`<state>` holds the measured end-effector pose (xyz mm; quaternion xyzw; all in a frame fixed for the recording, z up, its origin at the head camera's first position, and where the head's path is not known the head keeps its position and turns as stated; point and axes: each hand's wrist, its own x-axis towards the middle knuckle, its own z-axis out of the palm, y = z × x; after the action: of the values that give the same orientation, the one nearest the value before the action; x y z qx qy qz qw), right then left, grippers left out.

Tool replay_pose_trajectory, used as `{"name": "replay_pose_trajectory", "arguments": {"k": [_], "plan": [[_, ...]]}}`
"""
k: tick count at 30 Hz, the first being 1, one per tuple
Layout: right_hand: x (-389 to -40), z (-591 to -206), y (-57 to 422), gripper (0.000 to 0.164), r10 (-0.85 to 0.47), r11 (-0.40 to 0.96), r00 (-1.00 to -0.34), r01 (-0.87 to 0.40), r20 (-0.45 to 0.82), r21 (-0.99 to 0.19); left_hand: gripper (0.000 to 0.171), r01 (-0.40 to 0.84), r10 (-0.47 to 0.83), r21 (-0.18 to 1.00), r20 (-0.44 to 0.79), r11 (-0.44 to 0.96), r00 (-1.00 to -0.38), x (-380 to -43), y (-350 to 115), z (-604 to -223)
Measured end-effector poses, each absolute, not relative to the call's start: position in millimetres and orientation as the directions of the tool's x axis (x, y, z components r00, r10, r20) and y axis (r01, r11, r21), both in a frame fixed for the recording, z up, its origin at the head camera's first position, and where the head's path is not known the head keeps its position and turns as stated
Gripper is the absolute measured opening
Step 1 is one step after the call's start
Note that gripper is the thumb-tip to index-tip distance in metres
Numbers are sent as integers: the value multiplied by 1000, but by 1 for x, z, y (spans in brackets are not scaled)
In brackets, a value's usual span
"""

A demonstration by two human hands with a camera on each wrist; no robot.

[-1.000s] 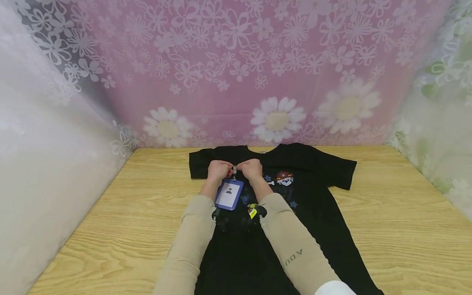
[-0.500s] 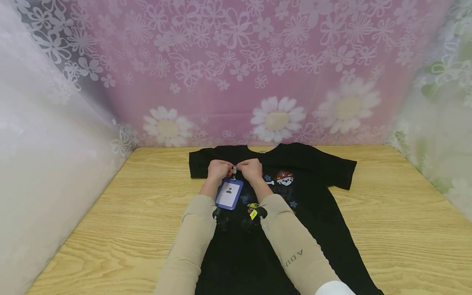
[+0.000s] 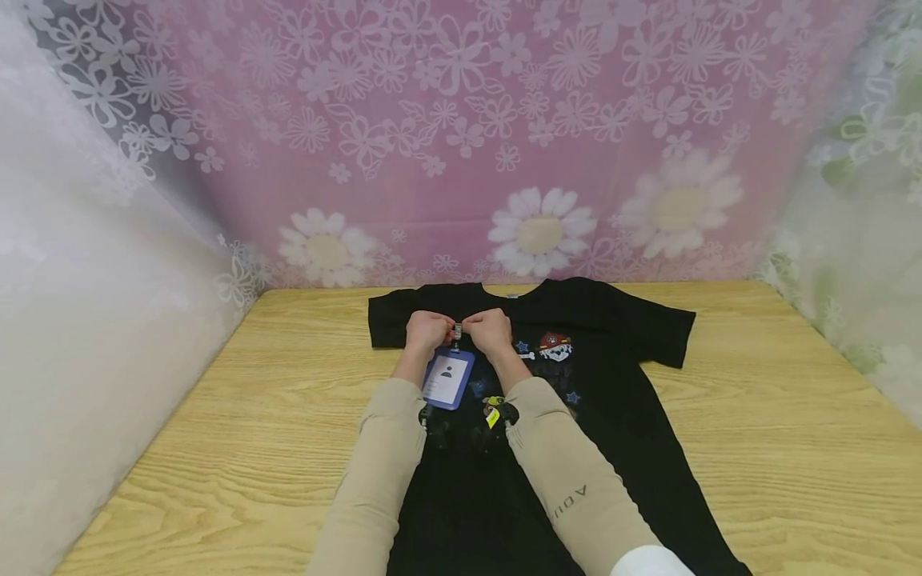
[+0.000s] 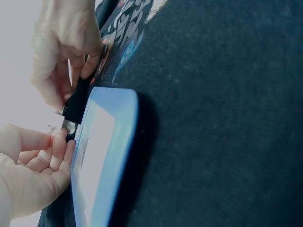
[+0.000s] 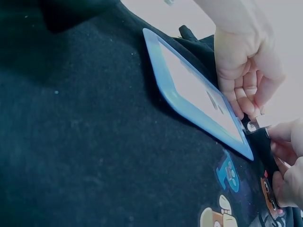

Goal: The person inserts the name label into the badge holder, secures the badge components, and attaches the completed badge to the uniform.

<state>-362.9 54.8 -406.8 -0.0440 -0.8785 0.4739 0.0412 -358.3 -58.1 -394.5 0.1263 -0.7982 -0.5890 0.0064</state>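
A black T-shirt (image 3: pixel 612 400) lies spread out, with cartoon prints on its chest. On its left chest, an ID badge (image 3: pixel 448 379) in a blue frame hangs from a small metal clip (image 3: pixel 458 330). My left hand (image 3: pixel 428 330) pinches that clip between thumb and fingers; the left wrist view shows the clip (image 4: pixel 70 126) against a fold of black cloth. Just to the right, my right hand (image 3: pixel 491 330) pinches the shirt cloth beside the clip, its fingertips near the metal. The right wrist view has the badge (image 5: pixel 199 97) tilted off the cloth. The clip's bite is partly hidden by fingers.
The shirt lies on a wood-grain table (image 3: pixel 238 448). A pink floral curtain (image 3: pixel 403 144) stands behind its far edge, with pale curtains (image 3: pixel 94 304) at the sides. Small black wrist cameras (image 3: pixel 507 414) sit under both forearms.
Both hands stay at the clip with the same hold. Only a tiny shift of the forearms and the view shows.
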Motion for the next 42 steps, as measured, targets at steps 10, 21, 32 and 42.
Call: {"name": "replay_pose_trajectory", "arguments": {"k": [10, 21, 32, 42], "plan": [[-362, -406, 57, 13, 102, 563, -994, 32, 31, -826, 19, -203, -207, 929, -143, 309, -968, -357, -56, -393], [-365, -410, 57, 15, 85, 540, -996, 20, 30, -841, 18, -186, -164, 927, -138, 325, -977, -362, -61, -395], [-363, -409, 59, 16, 75, 556, -996, 2, 48, -831, 31, -85, -27, 913, -81, 400, -996, -359, -61, -391], [-363, -410, 59, 17, 50, 568, -997, -20, 59, -823, 32, -94, -1, 860, -108, 501, -994, -361, -62, -390]]}}
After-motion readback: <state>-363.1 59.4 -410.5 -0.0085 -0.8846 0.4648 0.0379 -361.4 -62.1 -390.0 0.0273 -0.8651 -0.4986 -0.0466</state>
